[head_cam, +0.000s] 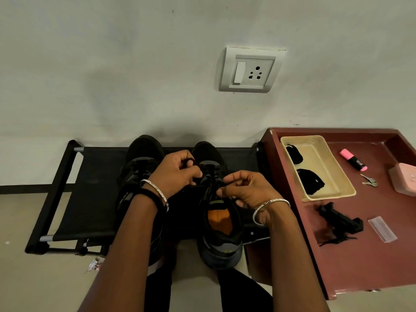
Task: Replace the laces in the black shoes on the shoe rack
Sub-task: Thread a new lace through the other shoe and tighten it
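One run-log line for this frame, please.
step: lacing shoe with orange insole | left hand: pinches black lace | right hand: pinches black lace | other shoe: beside it, on shoe rack

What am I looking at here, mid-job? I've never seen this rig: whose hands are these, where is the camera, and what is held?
No machine here: one camera, worn on a person's head, looks down at their two bare hands. The left hand and right hand each pinch the black lace over the shoe with the orange insole, which stands beside a second black shoe on the shoe rack. To the right, a maroon table carries a beige tray with dark bundles, a pink highlighter, keys and a pink box.
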